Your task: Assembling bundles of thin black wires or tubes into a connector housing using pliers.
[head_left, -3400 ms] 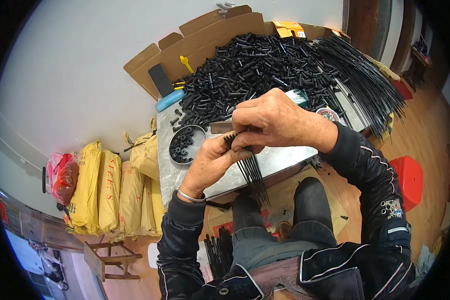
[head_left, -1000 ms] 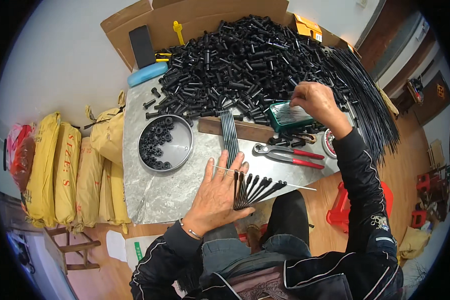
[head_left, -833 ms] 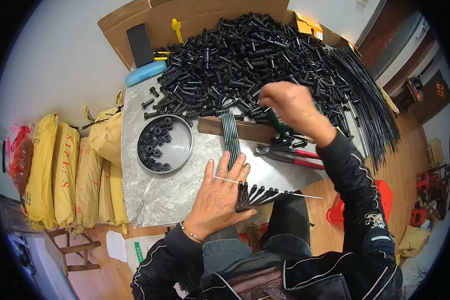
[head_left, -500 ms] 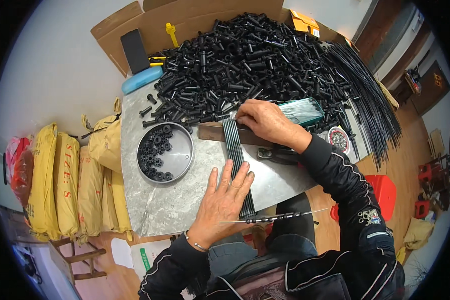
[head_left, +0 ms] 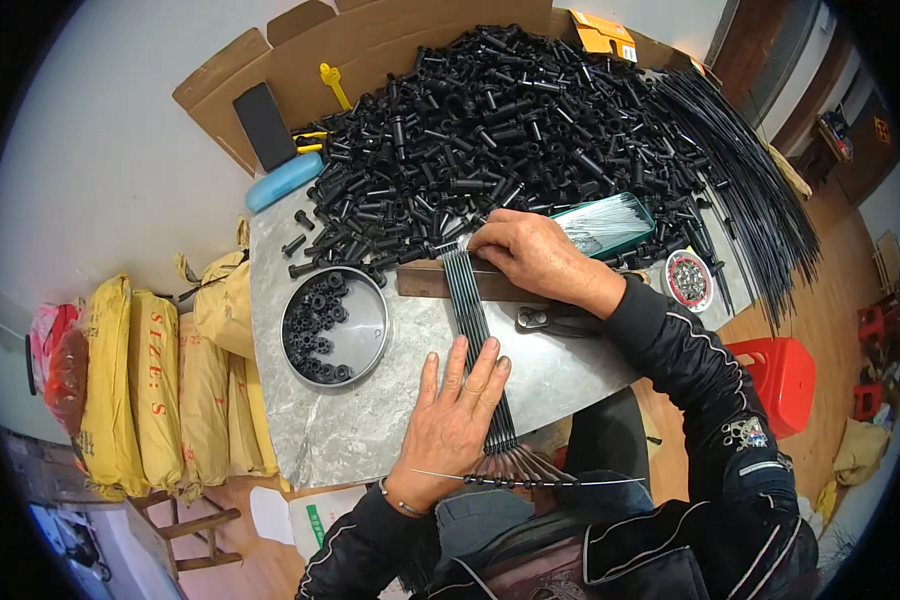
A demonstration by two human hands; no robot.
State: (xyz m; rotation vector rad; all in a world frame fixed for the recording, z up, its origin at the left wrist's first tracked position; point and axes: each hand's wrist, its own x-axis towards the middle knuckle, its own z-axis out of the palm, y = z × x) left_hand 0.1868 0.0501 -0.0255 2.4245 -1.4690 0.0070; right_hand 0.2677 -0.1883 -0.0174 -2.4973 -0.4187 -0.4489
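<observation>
Here, the bundle of slim dark rods (head_left: pixel 465 295) is lying between the two hands, crossing over a brown wooden bar (head_left: pixel 425 282) and slanting down the grey bench (head_left: pixel 345 430). The left hand (head_left: pixel 450 430) is resting with its back turned up, its fingers stretched out and slightly spread rather than clenched, and the rods are passing beneath its index finger and emerging along its right side. Below, they are fanning out, their black ends sitting in a row along a thin pale wire (head_left: pixel 610 482) that is crossing the heel of the left hand. The right hand (head_left: pixel 540 260) is bending over the bar with its fingers curled, just beside the upper end of the rods; its fingertips are hidden, so I cannot tell whether it is grasping anything. Pliers (head_left: pixel 533 317) are lying partly under the right forearm, while a green box (head_left: pixel 630 244) of pale thin sticks is standing just beyond that hand. A round metal tray (head_left: pixel 365 340) is holding small black parts left of the rods, and a big pile of black tubes (head_left: pixel 500 125) is covering the far side.
</observation>
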